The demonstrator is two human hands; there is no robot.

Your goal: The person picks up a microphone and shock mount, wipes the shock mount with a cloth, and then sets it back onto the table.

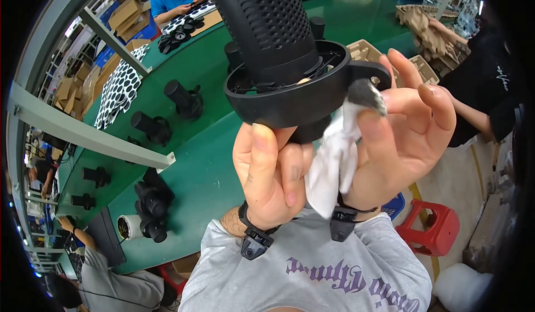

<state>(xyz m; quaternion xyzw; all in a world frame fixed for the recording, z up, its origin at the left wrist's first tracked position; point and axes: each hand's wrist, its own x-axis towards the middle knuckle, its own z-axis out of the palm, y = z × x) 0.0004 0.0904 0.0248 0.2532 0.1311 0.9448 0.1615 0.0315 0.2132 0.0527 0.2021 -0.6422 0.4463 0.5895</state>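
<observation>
A black plastic part [290,101] fills the upper middle of the view, a perforated cylinder rising from a round, shallow dish with a looped tab on its right side. My left hand [270,172] is closed on the underside of the dish, its thumb pressed to the wall. Between the thumb and fingers of my right hand [415,125] is a white cloth [334,164] with a dark-stained tip. That tip lies against the looped tab. My other right fingers are raised and spread behind the tab. The rest of the cloth hangs down between my two hands.
Several similar black parts [181,100] stand on the green table [195,186]. A grey metal frame [95,125] crosses the left side. Cardboard trays [365,53] lie beyond my right hand. Co-workers sit or stand around the table. A red stool [432,228] is at the right.
</observation>
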